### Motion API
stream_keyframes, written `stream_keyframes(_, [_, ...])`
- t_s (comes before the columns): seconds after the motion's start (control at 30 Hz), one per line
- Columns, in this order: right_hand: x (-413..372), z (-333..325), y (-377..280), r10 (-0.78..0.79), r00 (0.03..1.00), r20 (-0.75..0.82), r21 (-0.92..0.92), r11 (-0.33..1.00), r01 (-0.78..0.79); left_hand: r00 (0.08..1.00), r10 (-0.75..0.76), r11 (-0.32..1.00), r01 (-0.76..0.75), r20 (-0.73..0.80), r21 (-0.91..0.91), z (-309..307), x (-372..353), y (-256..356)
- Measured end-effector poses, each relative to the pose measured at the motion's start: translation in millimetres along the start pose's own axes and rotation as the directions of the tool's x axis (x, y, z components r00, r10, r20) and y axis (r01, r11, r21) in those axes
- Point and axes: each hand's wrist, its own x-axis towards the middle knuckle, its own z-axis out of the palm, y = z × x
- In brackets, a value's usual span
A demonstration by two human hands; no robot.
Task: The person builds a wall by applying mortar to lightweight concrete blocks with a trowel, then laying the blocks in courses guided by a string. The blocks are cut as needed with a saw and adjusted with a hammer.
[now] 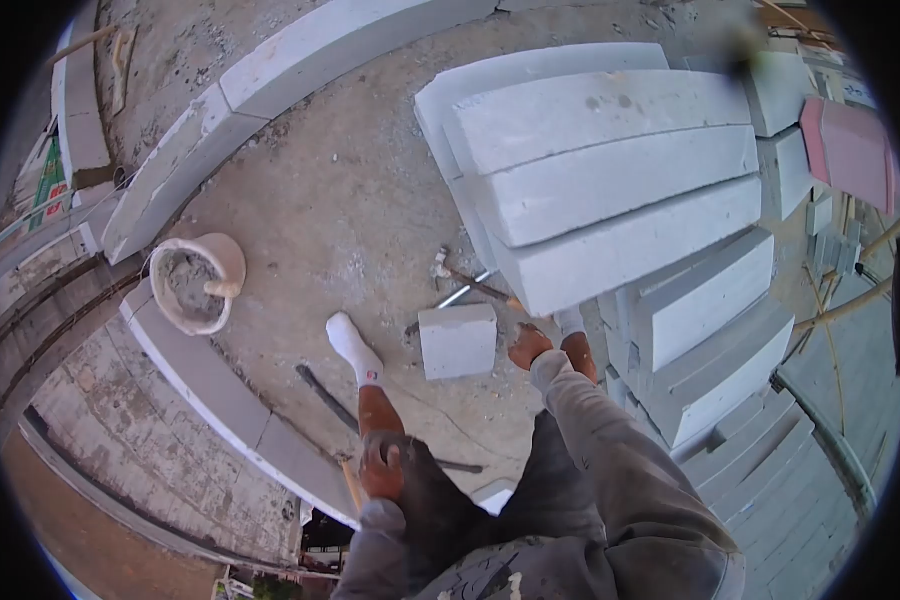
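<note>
Left hand (380, 470) on knee (430, 500), right hand (550, 348) by block stack (620, 190) — both grips unclear, fingers hidden.

Found pale grey-white on the stacked blocks (610, 180), flecked here and there with darker spots, and the same chalky white on the small block (457, 340). Noted a dusty beige-grey, mottled and stained, across the concrete floor (350, 200). Saw an off-white bucket (227, 256) filled with darker grey mortar (188, 282). Picked out a white sock (353, 348) with a small red mark, dark charcoal trousers (440, 510), and grey sleeves (610, 450) smeared with pale dust. Caught a pink-red slab (850, 150) at the edge, and green with red on a sign (50, 185).
</note>
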Motion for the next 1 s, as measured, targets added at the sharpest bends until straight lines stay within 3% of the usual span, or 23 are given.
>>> stream_keyframes(0.03, [18.4,-3.8,1.4,0.017,0.999,-0.028,-0.076,0.997,-0.019,0.997,0.068,0.991,-0.065,-0.025,0.119,-3.2,2.7,6.4])
stream_keyframes(0.07, [37.5,-6.7,3.8,0.034,0.998,-0.057,-0.151,0.988,-0.043,1.000,0.012,0.999,-0.012,-0.009,0.036,-0.6,8.8,1.9])
stream_keyframes(0.13, [66.1,-11.6,-2.0,0.207,0.969,-0.133,-0.027,0.977,-0.212,0.997,-0.050,0.995,0.054,0.051,-0.084,-3.2,15.6,-8.5])
stream_keyframes(0.17, [88.1,-3.6,2.7,0.242,0.959,-0.146,-0.053,0.966,-0.252,0.995,-0.057,0.990,0.067,0.082,-0.124,-6.9,19.6,-11.1])
stream_keyframes(0.3, [146.5,29.0,1.0,0.326,0.931,-0.166,-0.104,0.933,-0.345,0.996,-0.071,0.989,0.078,0.058,-0.122,-12.5,26.5,-14.4])
stream_keyframes(0.4, [144.9,24.4,-19.8,0.410,0.910,-0.067,0.127,0.908,-0.400,0.997,-0.058,0.991,0.064,0.049,-0.117,-16.9,28.6,-14.8])
stream_keyframes(0.5, [116.5,32.4,-47.0,0.316,0.944,-0.094,0.115,0.946,-0.305,0.992,-0.070,0.983,0.086,0.101,-0.163,-14.8,31.6,-3.2])
stream_keyframes(0.53, [96.4,24.5,-69.8,0.361,0.925,-0.121,0.203,0.921,-0.333,0.992,-0.085,0.989,0.095,0.093,-0.117,-15.9,31.9,3.1])
stream_keyframes(0.57, [80.1,7.4,-88.5,0.339,0.941,-0.015,0.310,0.896,-0.318,0.992,-0.102,0.992,0.107,0.078,-0.070,-17.6,30.5,8.4])
stream_keyframes(0.6, [72.8,12.0,-95.9,0.267,0.964,-0.018,0.387,0.890,-0.239,0.995,-0.068,0.994,0.074,0.069,-0.084,-13.6,27.9,7.4])
stream_keyframes(0.67, [37.2,-1.2,-112.5,0.133,0.991,0.017,0.441,0.888,-0.127,0.997,-0.082,0.990,0.079,0.013,0.121,-0.8,31.4,2.7])
stream_keyframes(0.77, [-29.1,-54.9,-121.0,-0.105,0.991,0.087,0.427,0.902,0.058,0.998,-0.068,0.997,0.068,-0.003,0.032,-12.9,44.2,28.9])
stream_keyframes(0.8, [-55.3,-76.6,-117.6,-0.189,0.981,0.044,0.446,0.882,0.150,0.999,-0.045,0.999,0.045,-0.016,0.020,-14.4,54.8,38.7])
stream_keyframes(0.87, [-101.7,-105.4,-100.6,-0.307,0.946,-0.105,0.448,0.834,0.321,0.990,-0.118,0.959,0.134,0.077,-0.251,-20.1,80.1,53.4])
stream_keyframes(0.93, [-165.2,-155.1,-84.3,-0.257,0.951,-0.172,0.353,0.885,0.303,0.999,0.004,0.938,0.011,0.042,-0.346,-34.7,103.7,86.2])
stream_keyframes(1.0, [-218.1,-184.3,-51.5,-0.175,0.922,-0.345,0.412,0.855,0.316,0.999,0.044,0.932,-0.032,0.026,-0.362,-46.9,130.2,121.8])
